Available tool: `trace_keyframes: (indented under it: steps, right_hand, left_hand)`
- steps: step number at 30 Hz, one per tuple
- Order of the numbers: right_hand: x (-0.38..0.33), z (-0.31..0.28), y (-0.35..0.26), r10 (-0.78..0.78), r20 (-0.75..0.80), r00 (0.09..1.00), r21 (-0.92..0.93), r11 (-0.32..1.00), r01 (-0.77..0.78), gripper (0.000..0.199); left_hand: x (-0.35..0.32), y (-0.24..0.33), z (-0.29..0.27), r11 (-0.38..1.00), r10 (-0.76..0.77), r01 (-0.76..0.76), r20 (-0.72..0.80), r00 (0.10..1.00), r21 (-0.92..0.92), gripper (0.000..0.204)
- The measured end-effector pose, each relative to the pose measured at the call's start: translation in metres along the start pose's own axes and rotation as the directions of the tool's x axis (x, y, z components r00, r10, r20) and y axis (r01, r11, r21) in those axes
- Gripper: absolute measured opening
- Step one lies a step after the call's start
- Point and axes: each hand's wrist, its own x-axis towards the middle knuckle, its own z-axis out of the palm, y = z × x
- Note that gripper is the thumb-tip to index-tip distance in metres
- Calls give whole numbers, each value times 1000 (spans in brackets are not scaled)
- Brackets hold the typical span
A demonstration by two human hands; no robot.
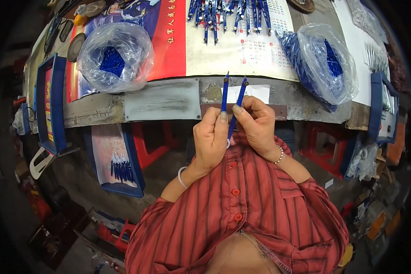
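Between my two hands, in front of my chest, is a blue drawing compass with its two narrow legs (241, 101) spread a little, dark points facing away from me. A small round fitting sits near each point. My left hand (211, 137) pinches the left leg between thumb and fingers. The right leg is pinched in my right hand (257, 121). A whitish round part shows at the near end, mostly hidden by my fingers. Beyond my hands, several blue compasses (210, 20) lie in a pile on the paper-covered table.
Clear plastic bags with blue parts stand on the table, one left (116, 57) and one right (324, 64). A blue tray (134, 182) of blue pieces sits below the table edge at left. Blue-rimmed boxes flank both ends; a red stool (153, 153) is underneath.
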Motion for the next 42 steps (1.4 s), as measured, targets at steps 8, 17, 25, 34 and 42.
trace_keyframes:
  steps: [8,17,25,34,42]
  right_hand:
    - [-8,13,4,22,66,998,63,998,-26,6]
    - [17,-14,-9,-118,-97,988,-36,993,115,10]
    - [4,-2,-25,-9,186,982,-151,988,38,15]
    - [18,3,-15,-522,289,803,-777,362,515,13]
    - [16,8,-31,-489,241,838,-618,588,521,15]
  left_hand:
    - [-2,-4,-4,998,-50,48,-42,998,-50,25]
    - [-7,-5,-4,990,-129,131,39,991,-53,25]
    - [4,6,-13,983,-15,56,224,974,-177,38]
    - [1,-10,-5,988,125,-133,92,988,81,34]
    - [14,-8,1,851,300,-331,139,944,407,38]
